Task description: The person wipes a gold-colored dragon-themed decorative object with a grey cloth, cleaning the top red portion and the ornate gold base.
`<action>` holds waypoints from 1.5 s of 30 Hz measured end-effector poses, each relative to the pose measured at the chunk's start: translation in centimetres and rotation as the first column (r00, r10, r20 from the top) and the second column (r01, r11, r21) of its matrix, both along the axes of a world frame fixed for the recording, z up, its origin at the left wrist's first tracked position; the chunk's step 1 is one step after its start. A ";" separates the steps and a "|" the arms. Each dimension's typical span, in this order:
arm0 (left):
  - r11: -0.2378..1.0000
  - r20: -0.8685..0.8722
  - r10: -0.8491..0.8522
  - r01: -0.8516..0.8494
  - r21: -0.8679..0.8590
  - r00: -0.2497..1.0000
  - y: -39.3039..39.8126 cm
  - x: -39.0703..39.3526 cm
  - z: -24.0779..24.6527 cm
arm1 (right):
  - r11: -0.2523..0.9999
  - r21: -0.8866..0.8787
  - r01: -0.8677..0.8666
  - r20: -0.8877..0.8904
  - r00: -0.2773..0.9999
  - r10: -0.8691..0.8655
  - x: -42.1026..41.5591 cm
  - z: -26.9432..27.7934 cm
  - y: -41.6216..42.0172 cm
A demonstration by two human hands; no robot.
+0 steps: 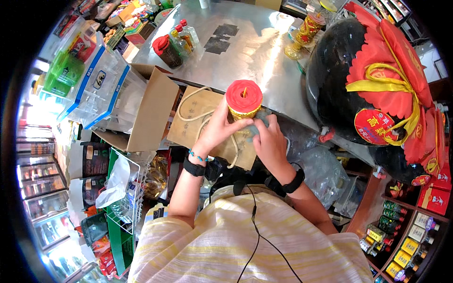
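A red candle [235, 100] with a flower-like top and a yellow wick stands upright in front of me, its lower part gold. Around its left and near side is my left hand [224, 125], with the thumb across the gold part. My right hand [270, 141] has a grey-blue cloth [262, 114] bunched in its fingers, at the candle's lower right side. The candle's base is hidden by the hands. Below them lies a brown paper bag [184, 131] with rope handles and printed characters.
A metal tabletop [247, 67] spreads ahead, bearing several bottles [182, 40], a lidded dark jar [170, 53] and a red-gold candle [308, 32]. Large black jars [331, 70] with red cloth covers crowd the right. An open cardboard box [152, 113] and plastic bins [95, 78] stand left.
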State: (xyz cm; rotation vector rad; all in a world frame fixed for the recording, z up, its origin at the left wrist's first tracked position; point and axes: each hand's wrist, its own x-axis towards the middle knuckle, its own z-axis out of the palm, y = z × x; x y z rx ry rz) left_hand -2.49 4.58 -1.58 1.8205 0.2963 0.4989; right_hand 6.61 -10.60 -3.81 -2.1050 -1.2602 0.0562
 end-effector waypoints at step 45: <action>0.976 0.018 -0.029 0.024 0.215 0.999 1.2 -0.2 -0.4 | 0.972 -0.190 -0.141 0.219 0.959 0.182 3.7 3.0 -0.1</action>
